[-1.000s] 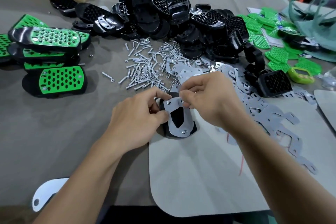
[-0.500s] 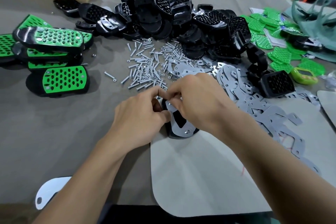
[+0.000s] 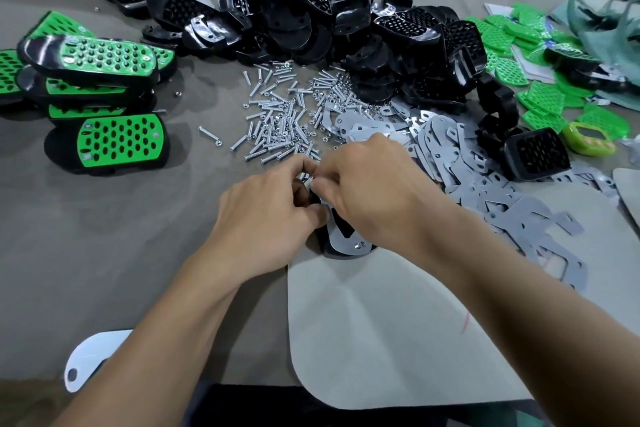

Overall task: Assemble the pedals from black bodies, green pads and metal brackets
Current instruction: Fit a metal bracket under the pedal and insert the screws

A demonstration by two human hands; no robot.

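Pedal (image 3: 327,251) mid-assembly lies at the middle of the table (image 3: 104,236), its near end on the far edge of a grey mat (image 3: 381,322), with a metal bracket (image 3: 341,242) on top. Left hand (image 3: 266,215) is curled and grips the pedal's left side. Right hand (image 3: 374,191) is curled too, fingertips pinching at the bracket's far end; any small part there is hidden. Screws (image 3: 277,114) lie scattered just beyond the hands. Black bodies (image 3: 311,10) are heaped toward the far edge, loose brackets (image 3: 485,191) right, green pads (image 3: 540,100) far right, finished pedals (image 3: 121,142) by the left edge.
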